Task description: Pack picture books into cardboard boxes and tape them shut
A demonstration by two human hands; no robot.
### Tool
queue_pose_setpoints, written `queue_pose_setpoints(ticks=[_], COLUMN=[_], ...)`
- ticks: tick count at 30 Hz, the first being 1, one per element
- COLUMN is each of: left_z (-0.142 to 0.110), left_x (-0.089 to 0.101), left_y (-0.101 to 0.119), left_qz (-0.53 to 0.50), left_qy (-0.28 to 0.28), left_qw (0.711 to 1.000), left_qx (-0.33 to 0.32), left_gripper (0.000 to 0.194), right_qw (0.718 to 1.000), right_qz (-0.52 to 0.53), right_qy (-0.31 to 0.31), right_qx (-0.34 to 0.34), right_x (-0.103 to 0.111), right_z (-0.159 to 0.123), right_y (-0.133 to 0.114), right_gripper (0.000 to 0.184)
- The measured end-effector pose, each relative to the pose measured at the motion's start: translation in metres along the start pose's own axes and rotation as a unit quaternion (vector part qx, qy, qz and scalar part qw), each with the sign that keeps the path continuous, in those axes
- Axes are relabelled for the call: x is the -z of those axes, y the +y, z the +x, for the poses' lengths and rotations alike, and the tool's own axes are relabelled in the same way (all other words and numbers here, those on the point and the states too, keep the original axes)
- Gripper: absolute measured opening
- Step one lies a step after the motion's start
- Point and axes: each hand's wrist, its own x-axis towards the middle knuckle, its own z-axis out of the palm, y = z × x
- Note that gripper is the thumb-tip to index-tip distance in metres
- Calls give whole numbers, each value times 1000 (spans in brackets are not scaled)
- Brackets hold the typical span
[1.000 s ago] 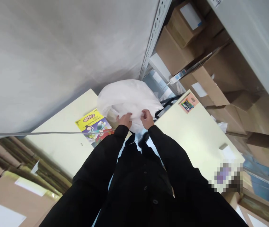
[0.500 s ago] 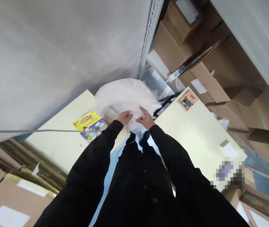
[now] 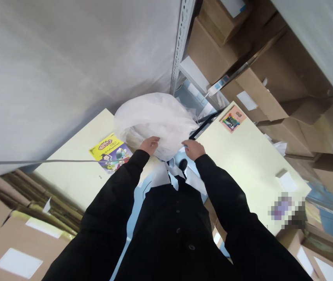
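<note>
Smooth table (image 3: 251,156): 2 hands (image 3: 149,145) (image 3: 195,149) at filmy bag (image 3: 160,113).

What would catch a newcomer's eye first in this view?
The big, puffy white plastic bag in the middle, with the left hand and right hand at its near edge. Next, the bright yellow-and-purple booklet on the pale tabletop left of the bag. Then the brown cardboard boxes crowding the shelving at upper right.
</note>
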Motion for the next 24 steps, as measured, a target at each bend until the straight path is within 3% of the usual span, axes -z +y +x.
queue_pose_setpoints(ticks=[3,6,10,12,14,16,18,20,21,23,24], left_z=[0,-2,-3,-3,-3,-6,-12,-22,-27,-34,-34], left_x=[-5,-6,-8,-8,-9,-9,-9,-9,-9,-7,-5], left_y=[-1,-1,-3,-1,5,10,12,8,5,-1,-3], left_qz=[60,104,108,92,61,29,37,74,93,121,138], left_qy=[7,-2,-17,-11,-12,-54,-140,-236,-273,-304,-288], left_qw=[998,994,994,995,997,996,988,968,957,945,947], left_qx=[-11,-20,-20,-29,-49,-62,-55,-39,-31,-18,-13], left_gripper=[36,33,39,64,93,90,56,26,20,19,18], right_qw=[990,988,982,953,919,904,916,943,957,978,987], right_qz=[-67,-56,132,273,382,426,394,280,205,80,41], right_qy=[125,124,136,128,92,27,-69,-177,-204,-193,-155], right_qx=[26,68,14,4,-4,-4,14,26,22,-1,-12], right_x=[-8,-13,-15,-16,-17,-17,-15,-11,-8,-4,-3], right_z=[20,32,35,33,32,30,26,22,21,22,25], right_y=[-3,0,4,3,2,3,7,13,15,17,15], right_gripper=[40,30,20,17,18,20,18,9,5,12,12])
